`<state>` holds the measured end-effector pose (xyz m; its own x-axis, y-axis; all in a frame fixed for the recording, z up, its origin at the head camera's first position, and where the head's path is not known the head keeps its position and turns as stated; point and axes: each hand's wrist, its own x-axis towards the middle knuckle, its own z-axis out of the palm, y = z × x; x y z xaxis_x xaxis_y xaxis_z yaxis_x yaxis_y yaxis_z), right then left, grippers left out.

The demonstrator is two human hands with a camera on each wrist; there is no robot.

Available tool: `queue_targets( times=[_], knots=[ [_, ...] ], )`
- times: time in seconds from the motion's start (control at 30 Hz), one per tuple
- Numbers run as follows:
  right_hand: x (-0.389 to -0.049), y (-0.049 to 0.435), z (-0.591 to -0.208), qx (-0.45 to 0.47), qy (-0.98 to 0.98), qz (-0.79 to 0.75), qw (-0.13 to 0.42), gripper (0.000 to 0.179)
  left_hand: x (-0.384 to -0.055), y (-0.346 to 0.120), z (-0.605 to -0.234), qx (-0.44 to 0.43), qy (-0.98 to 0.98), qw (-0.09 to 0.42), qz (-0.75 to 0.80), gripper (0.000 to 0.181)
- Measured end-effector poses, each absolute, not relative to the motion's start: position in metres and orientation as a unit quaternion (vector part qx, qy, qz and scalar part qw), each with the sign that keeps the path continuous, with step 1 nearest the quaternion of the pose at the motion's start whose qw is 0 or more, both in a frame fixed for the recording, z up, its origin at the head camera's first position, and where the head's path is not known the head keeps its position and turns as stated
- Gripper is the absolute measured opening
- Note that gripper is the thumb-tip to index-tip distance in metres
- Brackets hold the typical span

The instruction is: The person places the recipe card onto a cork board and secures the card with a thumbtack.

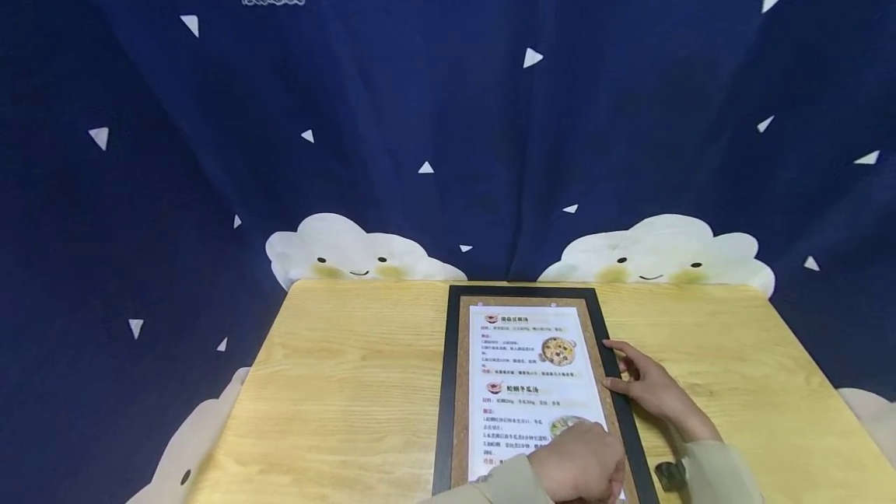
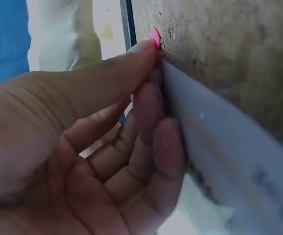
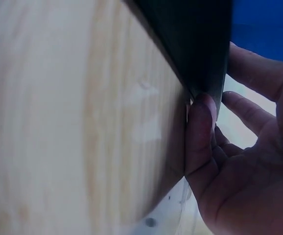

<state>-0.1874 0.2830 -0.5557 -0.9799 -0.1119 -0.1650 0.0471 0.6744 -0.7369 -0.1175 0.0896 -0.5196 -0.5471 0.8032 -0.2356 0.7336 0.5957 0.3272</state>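
A framed cork board (image 1: 463, 379) with a black border lies on the table. A printed recipe sheet (image 1: 521, 356) with food pictures covers most of the cork. My left hand (image 1: 581, 459) is over the lower right of the sheet; in the left wrist view its thumb and forefinger pinch a pink push pin (image 2: 155, 38) at the paper's edge, against the cork. Farther up, my right hand (image 1: 651, 387) holds the board's right border, its thumb and fingertips against the black frame (image 3: 200, 44).
The light wooden table (image 1: 350, 379) extends on both sides of the board. Near my right sleeve lies a small dark object (image 1: 670, 476), its kind unclear. Behind the table hangs a dark blue curtain (image 1: 392, 99) with white triangles and smiling clouds.
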Motion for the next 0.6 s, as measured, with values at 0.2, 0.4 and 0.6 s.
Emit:
queue_targets(
  times=[0.2, 0.4, 0.6],
  knots=[
    [-0.189, 0.281, -0.559, -0.025, 0.910, -0.401, 0.101, 0.070, -0.119, 0.071, -0.522, 0.465, 0.850, 0.185, 0.163, 0.008],
    [-0.192, 0.282, -0.557, -0.022, 0.912, -0.397, 0.101, 0.071, -0.128, 0.037, -0.504, 0.472, 0.839, 0.144, 0.230, 0.018],
    [-0.187, 0.291, -0.555, -0.029, 0.910, -0.396, 0.117, 0.072, -0.146, -0.009, -0.492, 0.395, 0.861, 0.093, 0.305, 0.020]
  ],
)
